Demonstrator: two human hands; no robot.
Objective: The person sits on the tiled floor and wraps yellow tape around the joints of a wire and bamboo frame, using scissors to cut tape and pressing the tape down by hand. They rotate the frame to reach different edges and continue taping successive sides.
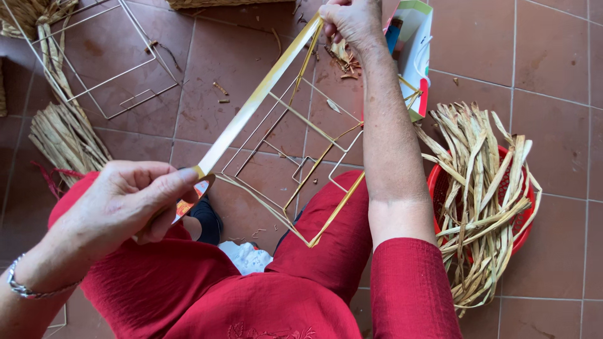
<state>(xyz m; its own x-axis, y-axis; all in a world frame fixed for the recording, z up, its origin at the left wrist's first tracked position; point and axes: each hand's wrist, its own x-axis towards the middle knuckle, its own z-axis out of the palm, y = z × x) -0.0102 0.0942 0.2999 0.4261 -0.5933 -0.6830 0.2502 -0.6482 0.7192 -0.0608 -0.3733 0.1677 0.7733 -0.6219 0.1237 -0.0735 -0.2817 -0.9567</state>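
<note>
My left hand (129, 201) pinches the near end of a long flat pale-yellow fibre strip (257, 100), and my right hand (353, 22) is pressed together round its far end, so the strip runs taut and straight between the two grips. Under it, over my red-trousered lap, rests a thin wire basket frame (314, 147), partly wrapped in yellow strip. On the tiled floor at my right a red plastic basket of dried reed strips (483, 201) sits within reach; another bare wire frame (107, 63) lies far left, leaving open tiles between.

Home craft floor: terracotta tiles (239, 56), dried straw bundles (63, 135)
</note>
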